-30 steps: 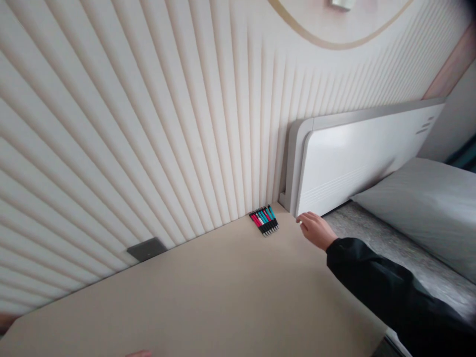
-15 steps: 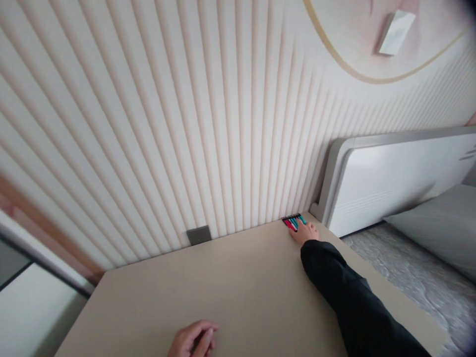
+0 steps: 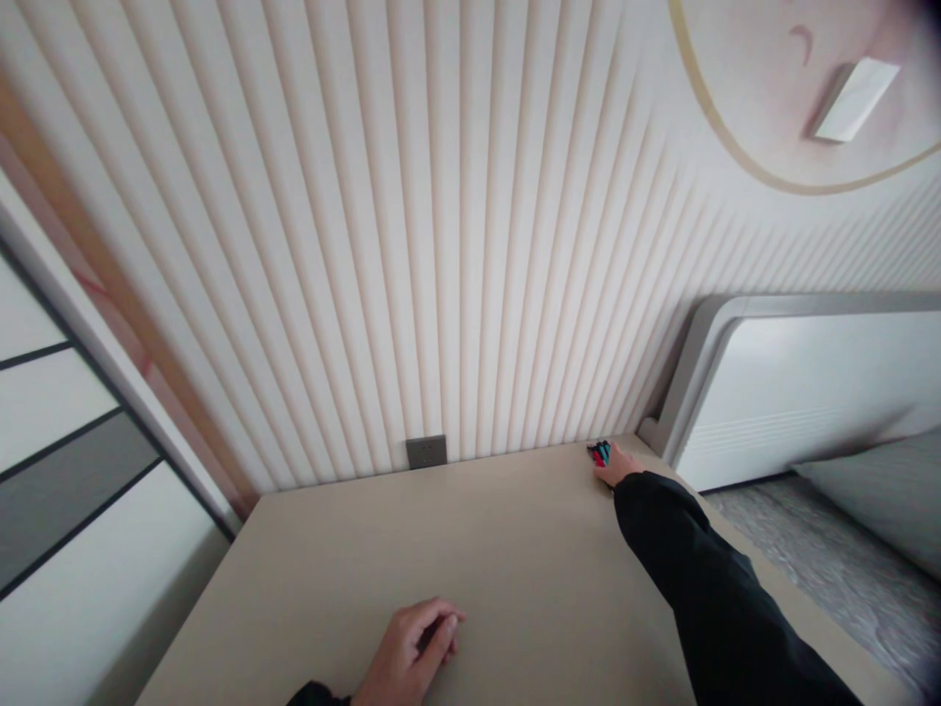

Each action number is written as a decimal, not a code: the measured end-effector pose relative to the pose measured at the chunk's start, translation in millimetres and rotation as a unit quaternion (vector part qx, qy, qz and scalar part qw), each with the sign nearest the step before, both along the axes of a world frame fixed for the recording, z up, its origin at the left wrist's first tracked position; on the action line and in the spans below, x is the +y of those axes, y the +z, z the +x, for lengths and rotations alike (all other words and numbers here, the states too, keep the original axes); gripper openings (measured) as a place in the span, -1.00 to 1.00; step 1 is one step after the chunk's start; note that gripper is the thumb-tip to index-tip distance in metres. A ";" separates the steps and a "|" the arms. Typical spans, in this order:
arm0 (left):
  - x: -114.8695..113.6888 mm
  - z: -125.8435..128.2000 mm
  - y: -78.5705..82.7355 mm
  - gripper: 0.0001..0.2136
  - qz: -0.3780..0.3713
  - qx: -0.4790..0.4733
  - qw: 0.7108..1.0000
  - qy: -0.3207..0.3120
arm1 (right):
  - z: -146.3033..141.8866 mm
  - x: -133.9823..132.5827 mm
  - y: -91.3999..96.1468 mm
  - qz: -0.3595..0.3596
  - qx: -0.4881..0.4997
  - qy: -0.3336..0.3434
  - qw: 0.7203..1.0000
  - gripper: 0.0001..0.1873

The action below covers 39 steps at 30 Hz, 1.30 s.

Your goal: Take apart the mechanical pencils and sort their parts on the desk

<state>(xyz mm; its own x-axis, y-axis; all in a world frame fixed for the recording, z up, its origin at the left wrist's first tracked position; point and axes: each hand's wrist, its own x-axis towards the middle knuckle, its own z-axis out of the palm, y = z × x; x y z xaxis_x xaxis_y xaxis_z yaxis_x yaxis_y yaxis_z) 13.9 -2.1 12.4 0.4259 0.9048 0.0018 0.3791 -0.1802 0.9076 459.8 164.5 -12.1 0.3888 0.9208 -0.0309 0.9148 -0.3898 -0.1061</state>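
Right grip [image 3: 616,465] lies on the pens [image 3: 598,452], covering most.

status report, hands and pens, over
Right hand on the pens at far corner of the desk, grip unclear. Left hand resting on desk, holding nothing. Headboard close beside the pens.

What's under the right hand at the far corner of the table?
Red and teal pens: their ends poke out past the right hand on the table. The hand covers the rest, so their number and any grip are hidden.
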 end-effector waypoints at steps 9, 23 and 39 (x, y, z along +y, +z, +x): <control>-1.5 0.2 2.1 -0.62 0.014 -0.010 1.000 -0.010 | -23.2 -18.9 9.4 -0.051 0.016 0.011 0.999 -0.54; 10.3 -7.4 -6.9 -0.63 0.329 0.103 0.935 0.081 | -211.2 -105.1 32.0 0.011 0.135 0.492 0.860 -0.09; 60.2 -16.4 -31.7 -0.57 0.323 0.281 0.903 0.047 | -249.6 -89.3 16.8 0.101 0.148 0.542 0.821 -0.39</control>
